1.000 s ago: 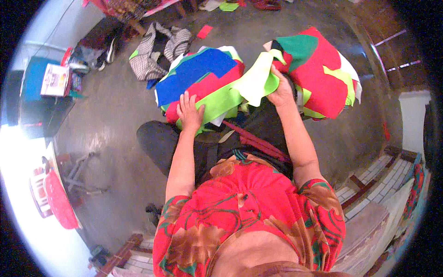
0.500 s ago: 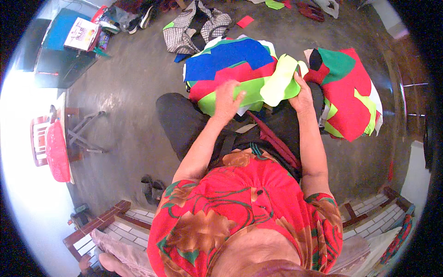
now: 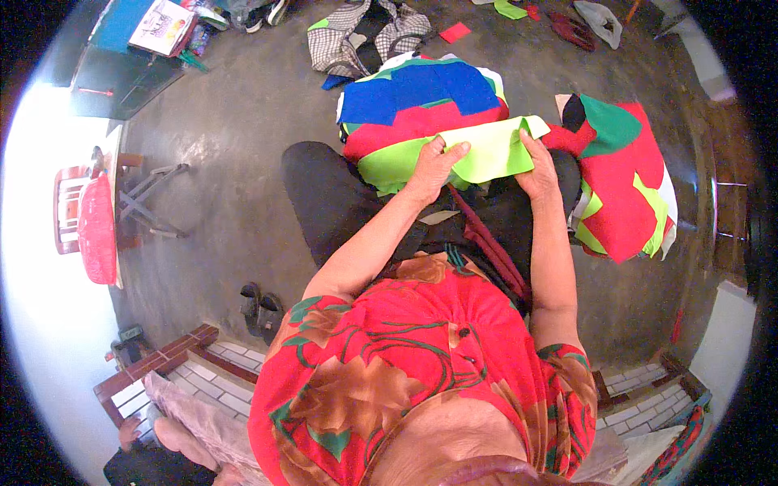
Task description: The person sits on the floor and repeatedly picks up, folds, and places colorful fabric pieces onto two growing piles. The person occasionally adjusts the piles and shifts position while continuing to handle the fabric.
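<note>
Left hand and right hand pinch the lime-green cloth piece, grips closed; keep its edges level and taut.

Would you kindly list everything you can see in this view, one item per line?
Lime-green cloth piece: one, held across the lap by both hands.
Stacked cloth pile: one, blue, red and green, on the floor ahead.
Second cloth pile: one, mostly red with green, at the right.
Checked garment: one, grey-white, beyond the stack.
Red scrap: one, on the floor.
Sandals: one dark pair, at the left.
Red chair: one, far left.
Blue table: one, upper left.
Left hand: on the green cloth.
Right hand: gripping the cloth's right edge.
</note>
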The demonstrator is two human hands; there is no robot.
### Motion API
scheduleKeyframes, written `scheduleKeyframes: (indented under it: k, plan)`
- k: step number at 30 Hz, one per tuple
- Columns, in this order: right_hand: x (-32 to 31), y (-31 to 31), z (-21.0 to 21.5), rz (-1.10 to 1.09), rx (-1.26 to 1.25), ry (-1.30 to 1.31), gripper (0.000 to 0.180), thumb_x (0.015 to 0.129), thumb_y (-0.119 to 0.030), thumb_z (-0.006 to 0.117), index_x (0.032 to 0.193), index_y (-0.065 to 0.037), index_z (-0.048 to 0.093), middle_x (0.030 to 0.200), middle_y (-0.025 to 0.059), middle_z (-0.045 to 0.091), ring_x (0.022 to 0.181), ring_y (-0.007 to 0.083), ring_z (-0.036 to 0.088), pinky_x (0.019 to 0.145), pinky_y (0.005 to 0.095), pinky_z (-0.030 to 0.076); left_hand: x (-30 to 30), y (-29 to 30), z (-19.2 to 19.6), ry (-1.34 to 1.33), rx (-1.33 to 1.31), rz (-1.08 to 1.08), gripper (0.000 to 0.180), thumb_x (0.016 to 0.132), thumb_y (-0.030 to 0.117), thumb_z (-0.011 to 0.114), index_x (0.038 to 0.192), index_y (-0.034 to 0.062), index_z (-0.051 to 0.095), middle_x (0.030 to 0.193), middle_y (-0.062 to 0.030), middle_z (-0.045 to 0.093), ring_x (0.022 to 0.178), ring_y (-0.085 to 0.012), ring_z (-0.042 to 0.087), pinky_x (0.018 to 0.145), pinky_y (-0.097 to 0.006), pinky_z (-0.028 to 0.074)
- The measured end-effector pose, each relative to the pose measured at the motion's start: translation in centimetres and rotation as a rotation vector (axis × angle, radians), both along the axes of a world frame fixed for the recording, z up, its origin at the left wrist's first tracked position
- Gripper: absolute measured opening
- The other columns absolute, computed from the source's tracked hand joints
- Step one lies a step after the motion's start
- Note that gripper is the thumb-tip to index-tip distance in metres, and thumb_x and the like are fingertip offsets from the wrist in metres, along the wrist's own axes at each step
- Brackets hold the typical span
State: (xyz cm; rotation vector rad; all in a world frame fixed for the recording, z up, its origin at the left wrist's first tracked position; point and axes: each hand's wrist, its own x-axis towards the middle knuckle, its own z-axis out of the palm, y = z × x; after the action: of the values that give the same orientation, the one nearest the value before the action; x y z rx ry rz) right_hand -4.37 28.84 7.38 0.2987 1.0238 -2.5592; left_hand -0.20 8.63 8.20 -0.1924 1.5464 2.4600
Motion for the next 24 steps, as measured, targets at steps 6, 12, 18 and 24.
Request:
scheduleKeyframes:
  k: [6, 12, 18, 24]
  plan:
    - [-0.6, 0.3, -0.8, 0.039, 0.075, 0.05, 0.036, 0.094, -0.024, 0.048, 0.125, -0.006, 0.043, 0.115, 0.0151, 0.059, 0.096, 0.0229, 0.062, 0.08, 0.037, 0.052, -4.2, -2.2, 4.8, 0.263, -0.587, 0.138, 0.028, 0.083, 0.011, 0.064, 0.104, -0.0034, 0.053, 0.095, -0.01, 0.063, 0.085, -0.0162, 0.059, 0.077, -0.031, 0.049]
    - [-1.0, 0.8, -0.9, -0.003, 0.027, 0.04, 0.037, 0.096, -0.031, 0.044, 0.124, -0.007, 0.043, 0.111, 0.0182, 0.061, 0.093, 0.0237, 0.063, 0.077, 0.0354, 0.053, -8.5, -4.4, 9.9, 0.406, -0.338, 0.116, 0.043, 0.082, 0.002, 0.063, 0.12, -0.0029, 0.045, 0.11, -0.01, 0.06, 0.099, -0.0182, 0.057, 0.088, -0.03, 0.046]
    - [-1.3, 1.1, -1.8, 0.007, 0.03, 0.015, 0.036, 0.096, -0.03, 0.044, 0.123, -0.006, 0.045, 0.106, 0.0171, 0.063, 0.084, 0.0216, 0.064, 0.071, 0.0325, 0.053, -9.1, -6.4, 5.8, 0.274, -0.068, 0.177, 0.047, 0.08, -0.004, 0.061, 0.124, 0.0007, 0.043, 0.116, -0.0094, 0.056, 0.104, -0.017, 0.055, 0.093, -0.029, 0.043]
    - [-1.1, 1.1, -1.7, 0.003, 0.08, 0.026, 0.034, 0.095, -0.027, 0.046, 0.121, -0.005, 0.046, 0.101, 0.0158, 0.064, 0.081, 0.0202, 0.064, 0.069, 0.0316, 0.052, -6.2, -9.4, -5.5, -0.206, -0.286, 0.04, 0.064, 0.082, -0.004, 0.057, 0.138, 0.0023, 0.026, 0.114, -0.0169, 0.057, 0.095, -0.0305, 0.061, 0.066, -0.04, 0.059]
